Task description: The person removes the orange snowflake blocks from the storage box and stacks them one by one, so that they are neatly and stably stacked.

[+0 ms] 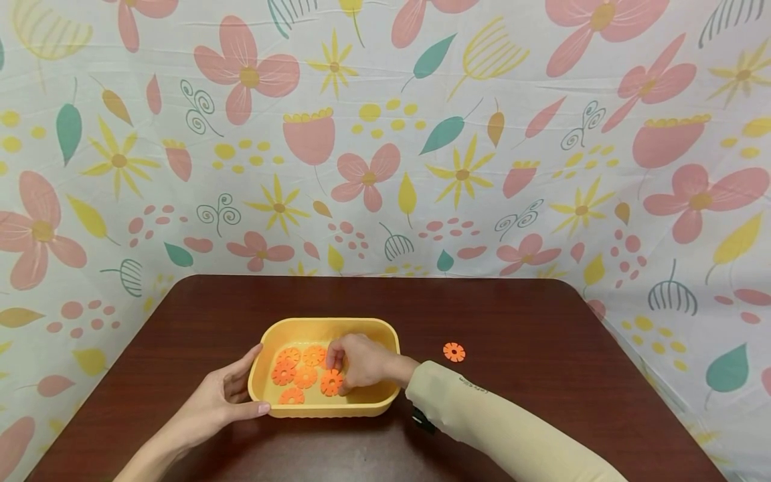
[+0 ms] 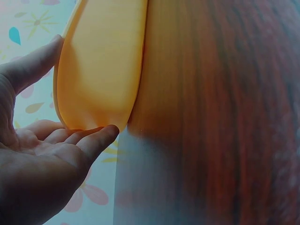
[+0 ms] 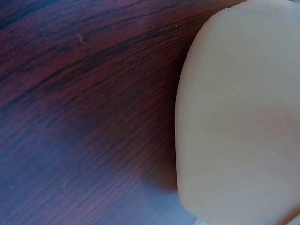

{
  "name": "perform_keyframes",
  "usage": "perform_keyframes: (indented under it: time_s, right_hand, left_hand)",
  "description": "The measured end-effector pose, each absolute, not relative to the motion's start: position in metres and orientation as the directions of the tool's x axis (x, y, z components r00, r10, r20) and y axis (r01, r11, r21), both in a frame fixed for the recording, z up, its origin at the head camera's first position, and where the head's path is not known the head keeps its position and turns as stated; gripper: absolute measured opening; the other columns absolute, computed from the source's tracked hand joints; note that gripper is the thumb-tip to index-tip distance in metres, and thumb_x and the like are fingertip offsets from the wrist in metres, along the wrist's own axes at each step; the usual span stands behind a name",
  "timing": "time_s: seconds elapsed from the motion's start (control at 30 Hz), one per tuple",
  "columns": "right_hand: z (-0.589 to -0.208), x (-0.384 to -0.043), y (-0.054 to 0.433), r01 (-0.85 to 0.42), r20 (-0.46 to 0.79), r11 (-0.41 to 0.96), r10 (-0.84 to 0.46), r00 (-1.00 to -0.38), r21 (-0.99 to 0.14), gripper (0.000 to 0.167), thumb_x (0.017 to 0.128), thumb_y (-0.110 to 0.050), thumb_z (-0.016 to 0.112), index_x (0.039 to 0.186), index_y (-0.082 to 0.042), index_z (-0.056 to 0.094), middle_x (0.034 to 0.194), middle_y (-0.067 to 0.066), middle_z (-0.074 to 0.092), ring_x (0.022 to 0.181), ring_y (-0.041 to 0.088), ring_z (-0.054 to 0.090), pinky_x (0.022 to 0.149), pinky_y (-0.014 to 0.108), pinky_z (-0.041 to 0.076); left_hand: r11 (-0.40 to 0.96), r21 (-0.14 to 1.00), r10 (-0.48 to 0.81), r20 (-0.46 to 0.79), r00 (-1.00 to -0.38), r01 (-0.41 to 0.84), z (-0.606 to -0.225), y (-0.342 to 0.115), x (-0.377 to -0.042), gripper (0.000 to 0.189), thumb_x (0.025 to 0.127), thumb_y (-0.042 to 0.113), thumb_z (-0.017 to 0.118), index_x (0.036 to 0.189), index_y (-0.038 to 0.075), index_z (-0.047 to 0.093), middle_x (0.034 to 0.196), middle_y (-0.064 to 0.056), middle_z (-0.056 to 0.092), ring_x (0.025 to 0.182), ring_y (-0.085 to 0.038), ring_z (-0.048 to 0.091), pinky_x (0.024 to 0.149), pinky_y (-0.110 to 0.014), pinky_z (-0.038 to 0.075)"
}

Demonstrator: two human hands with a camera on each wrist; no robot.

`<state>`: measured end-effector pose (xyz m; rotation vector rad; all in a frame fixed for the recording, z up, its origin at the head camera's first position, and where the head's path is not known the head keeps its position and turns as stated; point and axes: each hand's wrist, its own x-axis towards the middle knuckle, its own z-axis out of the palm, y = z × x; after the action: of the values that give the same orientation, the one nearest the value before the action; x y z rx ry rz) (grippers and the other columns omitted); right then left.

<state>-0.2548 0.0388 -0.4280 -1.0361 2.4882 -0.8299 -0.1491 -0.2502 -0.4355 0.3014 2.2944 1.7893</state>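
Note:
A yellow plastic bin (image 1: 325, 408) stands on the table, with several orange flower-shaped discs (image 1: 292, 396) lying on its floor. My left hand (image 1: 207, 400) holds the bin's left end, thumb on the near side and fingers round the far corner. The left wrist view shows that hand (image 2: 51, 154) spread around the end of the bin (image 2: 101, 56). Inside the bin, my right hand (image 1: 366, 361) reaches down with thumb and fingers pinching an orange disc (image 1: 331, 383). The right wrist view holds only the bin's outer wall (image 3: 239, 112) and the tabletop; the hand is hidden there.
One more orange flower-shaped disc (image 1: 454, 352) lies on the dark wooden table (image 1: 518, 388), right of the bin. A flowered cloth (image 1: 373, 221) hangs behind the table's back edge. The right forearm in a beige sleeve (image 1: 482, 408) crosses the bin's right rim.

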Motion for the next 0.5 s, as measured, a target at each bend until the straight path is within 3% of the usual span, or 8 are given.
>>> perform_keyframes:
  time_s: [0.2,0.5]
  right_hand:
    - [-0.4281,-0.2539,0.0397,-0.556,-0.069,0.553,-0.745,-0.664,-0.621,0.042,0.066,0.002,0.098,0.093,-0.014,0.069,0.081,-0.003,0.065,0.072,0.003,0.054,0.07,0.019,0.048]
    - [-0.4274,-0.2547,0.0413,-0.554,-0.076,0.533,-0.761,-0.644,-0.639,0.043,0.067,0.005,0.096,0.099,-0.013,0.075,0.082,-0.001,0.066,0.077,0.006,0.055,0.072,0.02,0.048]
  left_hand:
    - [0.225,0.974,0.299,-0.051,-0.953,0.018,-0.4353,-0.2504,-0.1496,0.1,0.091,0.01,0.084,0.167,0.0,0.019,0.17,-0.026,0.02,0.148,-0.047,0.035,0.1,-0.027,0.051]
    - [0.212,0.977,0.307,-0.031,-0.951,0.037,-0.4363,-0.2504,-0.1506,0.099,0.091,0.007,0.083,0.167,-0.001,0.02,0.169,-0.028,0.02,0.147,-0.048,0.036,0.102,-0.034,0.053]
